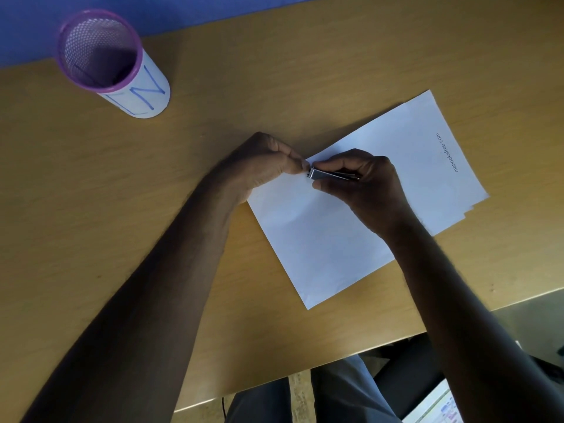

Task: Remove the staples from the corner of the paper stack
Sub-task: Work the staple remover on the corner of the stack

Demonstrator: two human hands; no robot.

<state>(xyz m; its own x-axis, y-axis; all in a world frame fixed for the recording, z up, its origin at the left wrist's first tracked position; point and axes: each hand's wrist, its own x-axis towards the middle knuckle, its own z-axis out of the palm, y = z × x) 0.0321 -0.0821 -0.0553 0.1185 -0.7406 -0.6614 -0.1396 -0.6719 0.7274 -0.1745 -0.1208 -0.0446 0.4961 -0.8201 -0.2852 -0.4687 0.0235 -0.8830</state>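
Note:
A white paper stack (320, 239) lies tilted on the wooden desk, its sheets slightly fanned at the right edge. My left hand (262, 166) pinches the stack's far left corner between thumb and fingers. My right hand (366, 184) grips a small flat metal tool (326, 174), which looks like a nail clipper. The tool's tip rests on that same corner, right against my left fingertips. The staples are too small and too covered by fingers to make out.
A purple mesh pen holder (103, 56) wrapped in white paper with blue lettering stands at the far left of the desk (91, 193). The desk's near edge runs diagonally at lower right, with my legs and the floor beyond it.

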